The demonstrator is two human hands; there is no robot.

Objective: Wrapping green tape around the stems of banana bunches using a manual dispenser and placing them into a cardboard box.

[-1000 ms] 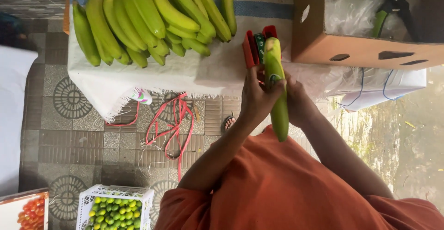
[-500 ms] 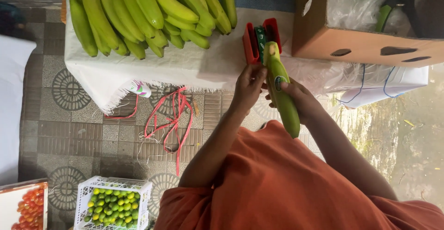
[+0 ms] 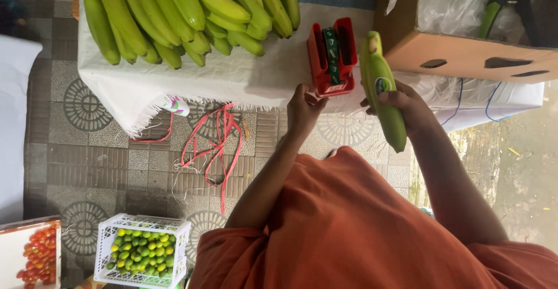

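Since the earlier frames the right hand has carried the single green banana rightward, away from the red tape dispenser and toward the cardboard box; the left hand has let go of the fruit and dropped back to the dispenser's near edge.

Right hand: wrapped firmly around the banana's middle, an oval sticker showing above the fingers. Left hand: loosely curled and touching the dispenser's base, though whether it pinches a label or tape end I cannot tell.

Judging by this, the labelling step looks finished for this banana. Setting it aside would call for a short reach right, while the left hand is placed to draw the next label.

Counts: one banana in hand, one dispenser, one box, one large bunch of green bananas on the cloth-covered tabletop, one white crate of limes on the floor.
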